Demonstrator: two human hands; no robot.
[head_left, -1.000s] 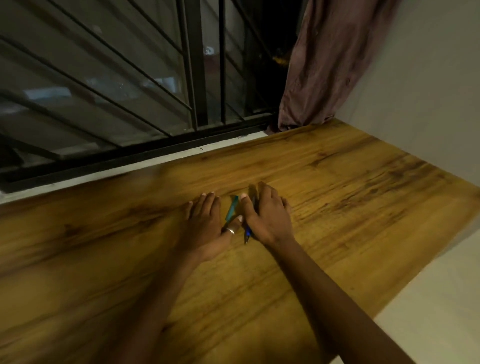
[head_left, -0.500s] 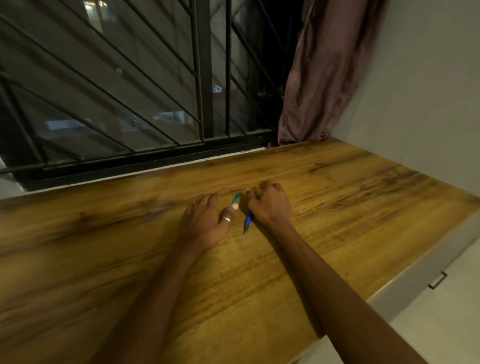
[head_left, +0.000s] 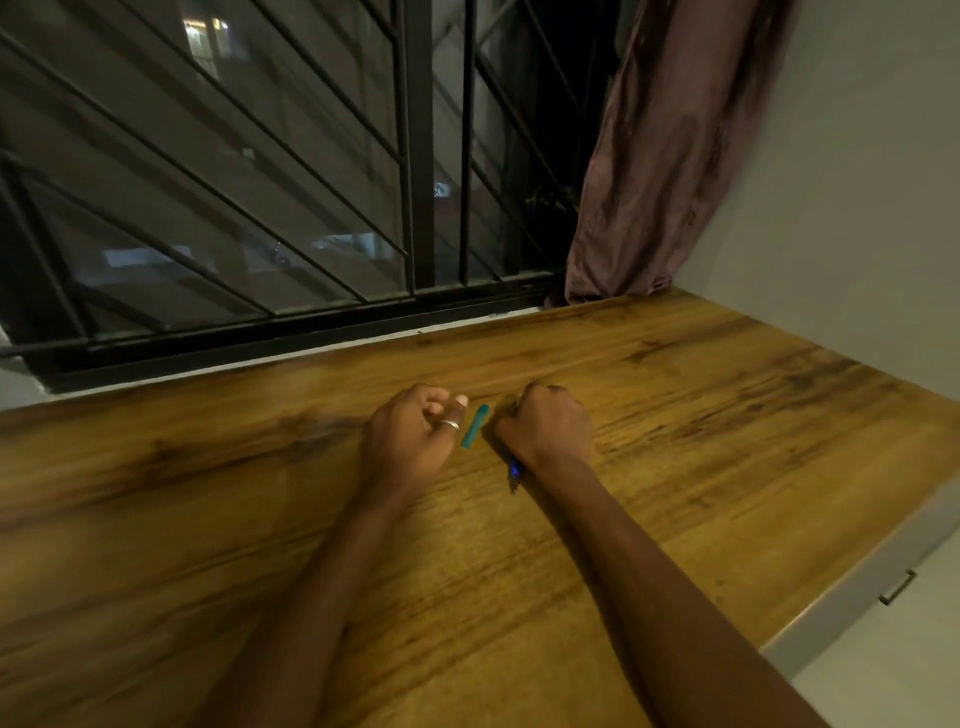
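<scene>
Both hands rest on a wooden tabletop (head_left: 727, 415) near the window. My right hand (head_left: 548, 428) is a closed fist and grips a blue pen (head_left: 514, 471); only its lower end sticks out below the wrist. A short teal stick (head_left: 475, 426), perhaps a pen or its cap, lies flat on the wood between the hands. My left hand (head_left: 410, 436) sits just left of it with its fingers curled in, nothing visible in it. Its ringed thumb points toward the top of the teal stick, close to it, with a small gap.
A window with black metal bars (head_left: 415, 156) runs along the table's far edge. A mauve curtain (head_left: 660, 156) hangs at the back right against a pale wall (head_left: 857, 208). The table's front-right edge drops to a white drawer with a handle (head_left: 897, 588).
My left hand went from flat on the table to curled fingers. The right hand closed into a tight fist round the blue pen. The hands drew apart, baring the teal stick; the view tilted up.
</scene>
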